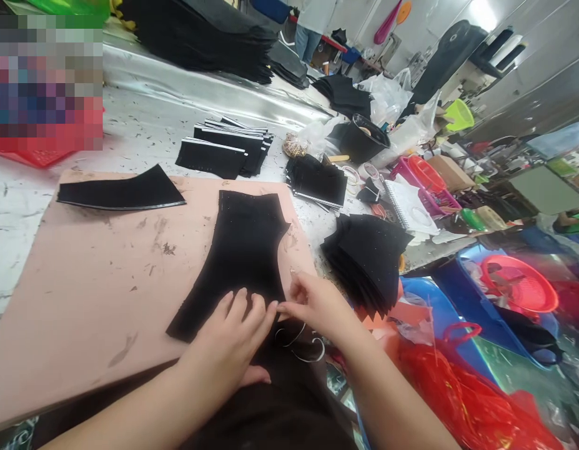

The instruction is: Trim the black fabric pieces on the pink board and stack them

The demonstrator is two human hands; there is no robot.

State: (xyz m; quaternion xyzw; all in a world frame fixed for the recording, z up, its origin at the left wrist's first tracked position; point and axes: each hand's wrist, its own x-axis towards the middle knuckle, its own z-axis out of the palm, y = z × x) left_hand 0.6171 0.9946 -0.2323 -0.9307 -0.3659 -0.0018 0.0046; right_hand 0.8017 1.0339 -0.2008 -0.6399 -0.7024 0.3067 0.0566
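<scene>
A cut black fabric piece (247,250) with a curved side and a notched edge lies on the pink board in front of me. My left hand (237,325) rests on its lower part, fingers spread and thumb apart below. At the piece's right edge my right hand (312,306) is closed in a pinch, its thumb tip meeting the left forefinger. A thin white strip (312,357) hangs in curls just under the pinch. At the board's upper left lies another black piece (120,189), curved, with a pale line along its lower edge.
Stacks of black pieces stand behind the pink board (97,269), some white-edged (218,156), and a fanned stack (368,259) sits to its right. A red basket (40,153) is at far left. Blue tubs (509,325) and a red plastic bag (462,387) are at lower right.
</scene>
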